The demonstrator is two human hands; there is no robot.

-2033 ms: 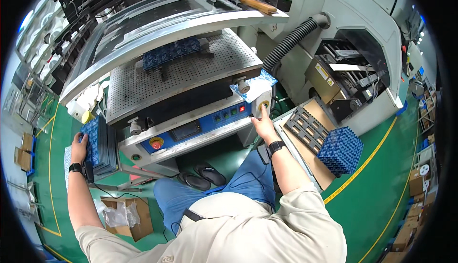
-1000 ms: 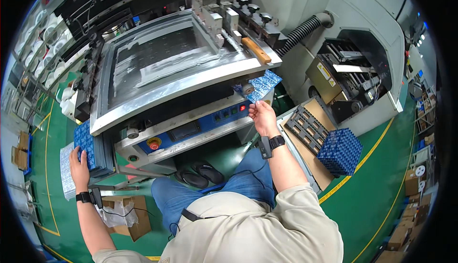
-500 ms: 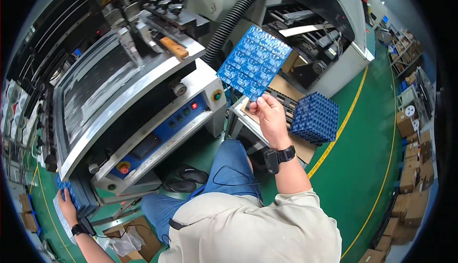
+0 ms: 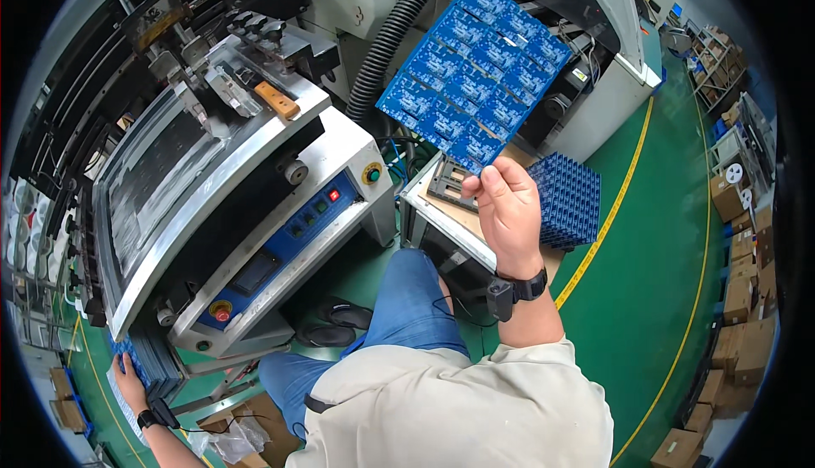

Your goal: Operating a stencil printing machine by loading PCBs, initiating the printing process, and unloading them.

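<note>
My right hand (image 4: 509, 205) is closed in a pinch on the lower corner of a blue circuit board panel (image 4: 477, 73). The panel is held up, tilted, in front of the machines, and shows rows of repeated pale patterns. At the far left, my left hand (image 4: 129, 385) rests with fingers stretched over a stack of blue circuit board panels (image 4: 153, 370), beside the near end of the printing machine (image 4: 280, 239). A white sheet (image 4: 127, 400) shows beside that hand. Behind my right hand stands another stack of blue boards (image 4: 570, 201).
A machine with a black corrugated hose (image 4: 395, 39) stands behind the raised panel. An orange-handled tool (image 4: 277, 100) lies on the printer's frame. A low cabinet (image 4: 450, 235) carries a dark slotted frame. Black shoes (image 4: 335, 319) and a cardboard box (image 4: 263, 430) are on the floor.
My right hand has lifted the panel up and nearer, so it looks larger and its pattern clearer. My left hand stays at the left stack. The view has shifted slightly.
</note>
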